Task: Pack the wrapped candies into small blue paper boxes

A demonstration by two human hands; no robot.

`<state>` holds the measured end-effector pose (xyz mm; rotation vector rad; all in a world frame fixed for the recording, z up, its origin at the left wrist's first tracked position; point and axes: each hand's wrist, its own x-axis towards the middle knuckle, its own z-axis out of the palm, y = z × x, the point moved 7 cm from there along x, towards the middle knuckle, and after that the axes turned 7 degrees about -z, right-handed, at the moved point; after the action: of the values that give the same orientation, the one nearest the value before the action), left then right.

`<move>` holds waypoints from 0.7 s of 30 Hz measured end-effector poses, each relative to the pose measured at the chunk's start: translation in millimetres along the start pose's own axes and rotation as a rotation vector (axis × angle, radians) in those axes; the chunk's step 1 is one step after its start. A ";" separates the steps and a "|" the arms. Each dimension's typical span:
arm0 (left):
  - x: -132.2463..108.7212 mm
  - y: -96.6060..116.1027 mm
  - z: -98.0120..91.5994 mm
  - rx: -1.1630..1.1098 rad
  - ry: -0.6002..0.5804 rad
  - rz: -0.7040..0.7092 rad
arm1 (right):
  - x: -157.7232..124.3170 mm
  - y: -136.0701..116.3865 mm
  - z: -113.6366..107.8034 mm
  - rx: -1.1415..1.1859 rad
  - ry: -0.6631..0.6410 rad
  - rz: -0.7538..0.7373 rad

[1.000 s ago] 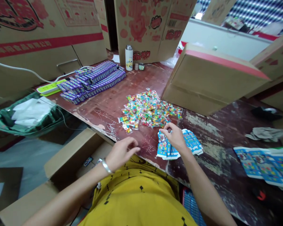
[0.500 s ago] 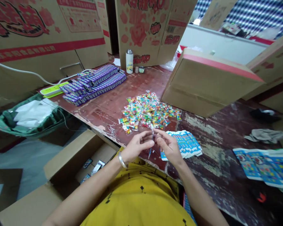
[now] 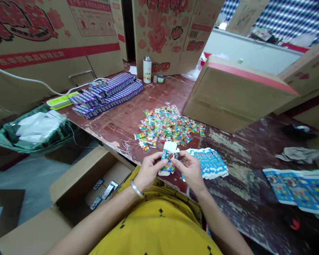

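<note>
Between both hands I hold a small blue printed candy box [image 3: 169, 161], its white top flaps standing open and a white flap showing at the bottom. My left hand [image 3: 150, 170], with a silver bangle at the wrist, pinches its left side. My right hand [image 3: 189, 169] grips the right side, thumb on the printed face. Just beyond lies a heap of small clear packets of colourful candy [image 3: 167, 124]. Beside my right hand a fanned stack of flat blue cartons [image 3: 211, 163] rests on the table.
Rows of purple boxes [image 3: 106, 94] and a white flask [image 3: 147, 70] stand farther back. An open cardboard box [image 3: 77, 177] with several small boxes sits below the table edge at left. A large carton [image 3: 236, 94] stands right; more flat cartons [image 3: 297, 187] lie far right.
The blue carton, seen edge-on and thin before, now faces me as an opened-out box with its flaps showing. Both hands have drawn slightly apart around it.
</note>
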<state>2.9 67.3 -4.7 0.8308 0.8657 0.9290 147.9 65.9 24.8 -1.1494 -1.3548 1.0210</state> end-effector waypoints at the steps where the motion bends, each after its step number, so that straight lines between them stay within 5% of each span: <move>1: -1.1 0.3 -1.4 -0.001 0.053 0.036 | -3.9 2.9 5.2 0.032 0.027 -0.009; 6: -11.2 12.7 -3.3 0.160 0.162 0.219 | -14.9 4.8 11.6 0.021 0.196 -0.120; 16: -7.9 3.4 4.0 0.202 -0.154 0.047 | -7.5 5.0 6.1 -0.162 0.100 -0.233; 21: -6.4 5.9 -4.0 0.080 -0.003 0.072 | 1.1 2.8 11.6 0.150 0.062 -0.106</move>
<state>-4.7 64.6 0.4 0.9373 0.8796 0.9604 136.7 67.7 21.1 -0.9799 -1.2546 0.9857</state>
